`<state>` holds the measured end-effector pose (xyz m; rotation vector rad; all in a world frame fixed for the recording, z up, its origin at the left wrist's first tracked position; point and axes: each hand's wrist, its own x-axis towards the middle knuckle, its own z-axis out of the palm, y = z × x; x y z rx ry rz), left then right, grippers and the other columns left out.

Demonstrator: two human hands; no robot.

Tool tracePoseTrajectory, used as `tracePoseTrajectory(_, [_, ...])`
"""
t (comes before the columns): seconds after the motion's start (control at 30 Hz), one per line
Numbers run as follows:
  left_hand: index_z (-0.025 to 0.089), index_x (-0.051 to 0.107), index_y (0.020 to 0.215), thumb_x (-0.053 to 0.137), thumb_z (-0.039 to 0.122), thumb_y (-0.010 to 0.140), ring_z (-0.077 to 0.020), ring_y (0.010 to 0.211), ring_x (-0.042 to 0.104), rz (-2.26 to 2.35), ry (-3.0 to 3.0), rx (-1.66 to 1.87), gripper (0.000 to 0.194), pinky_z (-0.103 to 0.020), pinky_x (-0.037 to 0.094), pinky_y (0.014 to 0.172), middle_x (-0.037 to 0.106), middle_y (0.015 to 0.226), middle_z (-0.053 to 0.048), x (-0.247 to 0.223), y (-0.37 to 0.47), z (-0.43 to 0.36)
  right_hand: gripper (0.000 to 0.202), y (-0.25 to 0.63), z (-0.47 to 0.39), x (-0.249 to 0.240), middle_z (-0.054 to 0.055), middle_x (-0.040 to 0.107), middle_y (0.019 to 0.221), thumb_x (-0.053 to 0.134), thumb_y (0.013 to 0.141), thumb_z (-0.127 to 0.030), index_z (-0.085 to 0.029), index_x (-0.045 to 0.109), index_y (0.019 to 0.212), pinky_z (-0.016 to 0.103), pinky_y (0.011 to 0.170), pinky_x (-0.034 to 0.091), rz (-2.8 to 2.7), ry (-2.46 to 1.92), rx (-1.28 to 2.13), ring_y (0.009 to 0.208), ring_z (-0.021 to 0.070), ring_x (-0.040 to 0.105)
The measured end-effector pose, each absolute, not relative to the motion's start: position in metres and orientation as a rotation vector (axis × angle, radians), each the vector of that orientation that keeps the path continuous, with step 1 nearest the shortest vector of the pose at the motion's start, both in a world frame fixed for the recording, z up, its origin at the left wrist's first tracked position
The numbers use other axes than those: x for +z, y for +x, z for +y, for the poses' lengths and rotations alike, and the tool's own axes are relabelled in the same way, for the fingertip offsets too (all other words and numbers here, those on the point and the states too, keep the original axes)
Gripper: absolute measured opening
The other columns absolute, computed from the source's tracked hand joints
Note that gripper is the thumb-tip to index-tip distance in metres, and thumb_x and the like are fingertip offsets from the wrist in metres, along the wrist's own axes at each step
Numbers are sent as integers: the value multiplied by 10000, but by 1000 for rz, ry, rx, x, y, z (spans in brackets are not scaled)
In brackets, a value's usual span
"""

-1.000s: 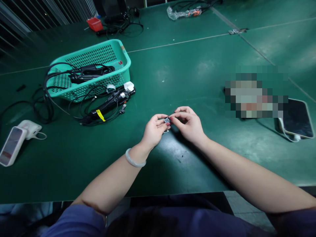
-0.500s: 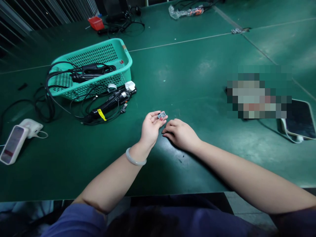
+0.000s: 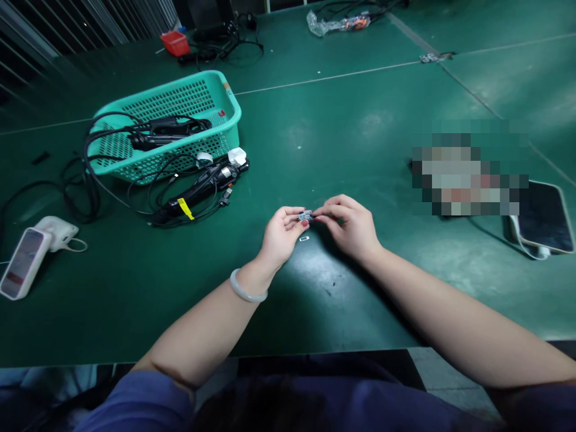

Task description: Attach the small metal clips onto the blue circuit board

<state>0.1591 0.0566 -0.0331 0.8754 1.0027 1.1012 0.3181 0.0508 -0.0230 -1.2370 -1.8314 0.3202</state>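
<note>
From the piece (image 3: 305,216) between my left hand (image 3: 279,238) and right hand (image 3: 355,227), a basket (image 3: 221,141) stands on the bench (image 3: 274,120) at ten o'clock, one corded device (image 3: 157,137) inside, another device (image 3: 198,194) just before it. A tray (image 3: 175,43) sits behind, at eleven; a wrapped tool (image 3: 344,24) far back at twelve. Phones lie at three (image 3: 545,210) and nine (image 3: 26,259). A slip (image 3: 305,239) lies at six, near me.

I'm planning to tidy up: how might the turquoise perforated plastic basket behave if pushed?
The basket is probably light and slightly flexible, given its perforated walls. Its broad, low shape should resist tipping. Slim black cables draped over its rim might drag.
</note>
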Motion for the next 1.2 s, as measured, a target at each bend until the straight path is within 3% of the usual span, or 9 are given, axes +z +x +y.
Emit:
tracePoseTrajectory(0.3, [162,604,893,799,226,631,-140,859,668,1002,921,1080,333,-345,496,890,709,881,-37,-34,158,56,133,316,50,-23,43,663,800,622,838,-201,-207,754,829,302,693,515,-1842,-1217,300,763,164,624])
tracePoseTrajectory(0.63, [157,607,850,830,232,586,-135,842,672,971,867,1090,354,-344,501,884,715,857,-27,-34,158,57,70,313,48,-25,17,656,756,680,787,-194,-209,748,781,268,589,486,-1639,-1219,517,664,127,586])
tracePoseTrajectory(0.9, [151,618,863,853,255,554,-108,792,670,919,800,1084,401,-289,511,827,713,808,-12,-31,157,56,120,315,48,-26,31,673,785,647,824,-212,-225,765,838,285,661,512,-1784,-1200,295,730,143,624])
tracePoseTrajectory(1.07, [138,599,882,785,181,659,-126,831,686,919,714,1105,293,-312,506,869,717,864,-33,-28,158,56,172,318,43,-20,37,702,849,588,867,-224,-240,750,920,298,714,522,-1807,-1202,263,783,153,644])
tracePoseTrajectory(1.2, [145,574,905,667,115,767,-130,858,696,969,652,1172,169,-340,492,922,713,926,-42,-25,158,58,115,316,38,-21,41,704,826,638,840,-278,-203,724,856,311,756,520,-1978,-1247,425,795,169,644])
